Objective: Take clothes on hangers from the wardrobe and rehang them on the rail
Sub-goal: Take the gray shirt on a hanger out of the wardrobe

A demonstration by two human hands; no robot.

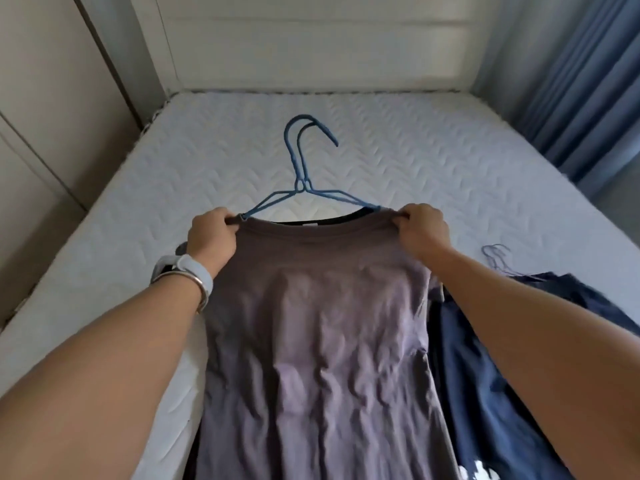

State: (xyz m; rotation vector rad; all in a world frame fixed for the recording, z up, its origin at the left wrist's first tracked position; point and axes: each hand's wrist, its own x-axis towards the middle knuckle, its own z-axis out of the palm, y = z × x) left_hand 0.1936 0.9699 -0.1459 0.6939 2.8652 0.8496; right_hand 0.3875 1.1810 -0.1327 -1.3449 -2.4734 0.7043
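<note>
A grey-purple shirt lies flat on the bed, its neckline pointing away from me. Blue wire hangers stick out of the neck opening, their hooks lying on the mattress; there seem to be two, stacked. My left hand pinches the shirt's left shoulder at the neckline, right where the hanger arm enters. On the other side, my right hand pinches the right shoulder at the collar. A dark garment edge shows inside the neck opening.
The bare quilted mattress fills the view, with a white headboard behind. A dark blue garment on another thin hanger lies to the right. Wardrobe doors stand at left, blue curtains at right.
</note>
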